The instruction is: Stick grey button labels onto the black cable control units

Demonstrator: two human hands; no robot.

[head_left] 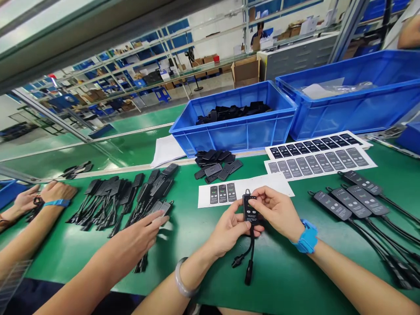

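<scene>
Head view: here's your left hand point(228, 229), grip clamped on the black device point(251, 216), its cables point(252, 249) dangling over the green table point(278, 280)! Your right hand point(280, 212) pinches its upper end too. Just behind lies the label strip point(278, 181); four similar devices point(365, 201) rest to your right, a co-worker's hand point(142, 232) to your left.

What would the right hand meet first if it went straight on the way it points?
The right hand would first meet the black device, which its fingers touch; just beyond, likely the left hand, though depth is unclear.
</scene>
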